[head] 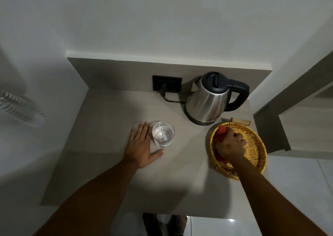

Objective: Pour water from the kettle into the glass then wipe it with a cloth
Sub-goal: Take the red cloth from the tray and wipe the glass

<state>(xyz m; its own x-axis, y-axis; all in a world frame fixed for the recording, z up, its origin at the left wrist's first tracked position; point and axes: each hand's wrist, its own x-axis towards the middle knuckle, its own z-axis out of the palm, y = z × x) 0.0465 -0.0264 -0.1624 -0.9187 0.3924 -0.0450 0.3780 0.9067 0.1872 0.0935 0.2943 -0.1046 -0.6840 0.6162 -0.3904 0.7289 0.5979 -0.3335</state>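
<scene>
Glass (163, 134) has water in it, my left hand (142, 145) flat open beside it on the grey counter (111, 127), right hand (231, 143) gripping a red cloth (222, 131) in the basket (255, 145).

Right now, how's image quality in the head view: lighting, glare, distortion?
Head view: dim and soft overall; wide-angle bends the counter edges. Streaked glare on the steel kettle. The glass is readable, its water faint. The left hand is fairly sharp, casting a broad shadow; the right hand is slightly blurred, hiding most of the red cloth in the basket.
</scene>
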